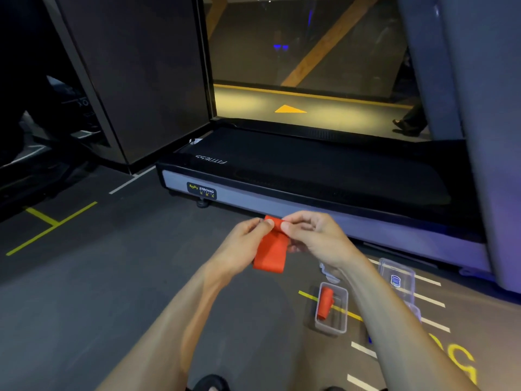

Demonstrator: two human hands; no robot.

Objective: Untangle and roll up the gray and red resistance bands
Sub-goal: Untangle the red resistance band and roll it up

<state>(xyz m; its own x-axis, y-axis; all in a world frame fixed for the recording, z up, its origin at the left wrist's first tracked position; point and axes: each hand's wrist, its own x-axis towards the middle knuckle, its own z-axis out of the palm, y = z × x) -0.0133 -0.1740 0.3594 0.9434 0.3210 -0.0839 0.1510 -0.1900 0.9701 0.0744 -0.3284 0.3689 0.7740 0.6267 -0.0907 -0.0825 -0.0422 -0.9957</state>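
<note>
Left of the work, the dark gym floor (pixel 84 277) carries yellow tape lines (pixel 53 224) and offers open room on that side.

The left hand (pixel 242 244) pinches the top left edge of the red resistance band (pixel 272 249), thumb and fingers closed on the fabric. The band is held in the air in front of the person, its top turned over into the start of a roll and the rest hanging flat and straight below. In my judgement it is held high so the free length hangs untwisted for rolling.

The right hand (pixel 313 238) pinches the top right of the same band, fingers curled over the rolled edge; both hands sit level, which should keep the roll square.

Beyond the hands runs the rear edge of a treadmill (pixel 282 198), near but apart from them.

Lower right, a clear plastic box (pixel 342 311) on the floor holds a rolled red band (pixel 325 304). Beside it lies a clear lid (pixel 397 275). No gray band is visible.
</note>
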